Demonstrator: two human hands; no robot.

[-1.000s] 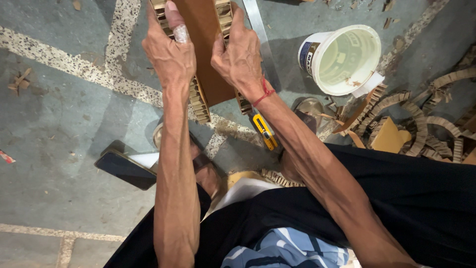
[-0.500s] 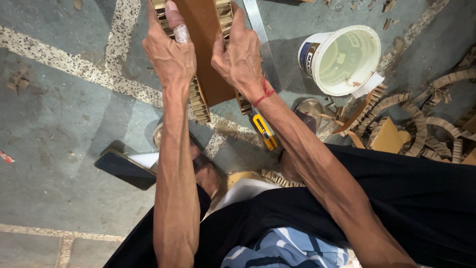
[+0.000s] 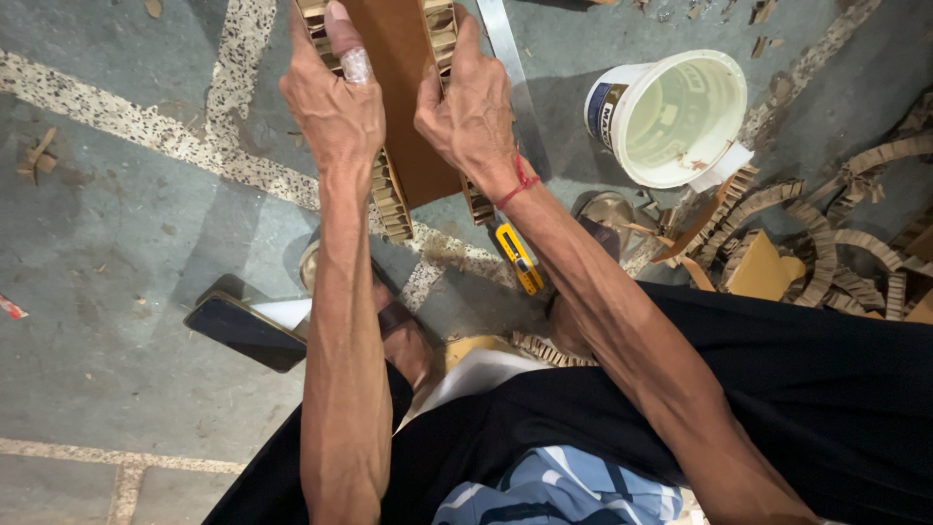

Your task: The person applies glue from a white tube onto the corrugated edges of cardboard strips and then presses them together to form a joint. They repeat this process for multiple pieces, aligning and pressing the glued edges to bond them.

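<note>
The top of our cardboard piece is cut off; our left hand and right hand still grip its sides, nothing moved.

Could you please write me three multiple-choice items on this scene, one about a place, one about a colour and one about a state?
1. Where does the white bucket stand?
A. Between the person's feet
B. On the floor to the right of the cardboard piece
C. On top of the dark phone

2. What colour is the utility knife on the floor?
A. Yellow
B. Green
C. Purple

3. What are the hands doing?
A. Both hang free
B. One holds the bucket
C. Both grip the cardboard piece

Answers:
1. B, it sits on the floor right of the cardboard.
2. A, its body is yellow.
3. C, the left hand and right hand clasp the corrugated edges.
</note>
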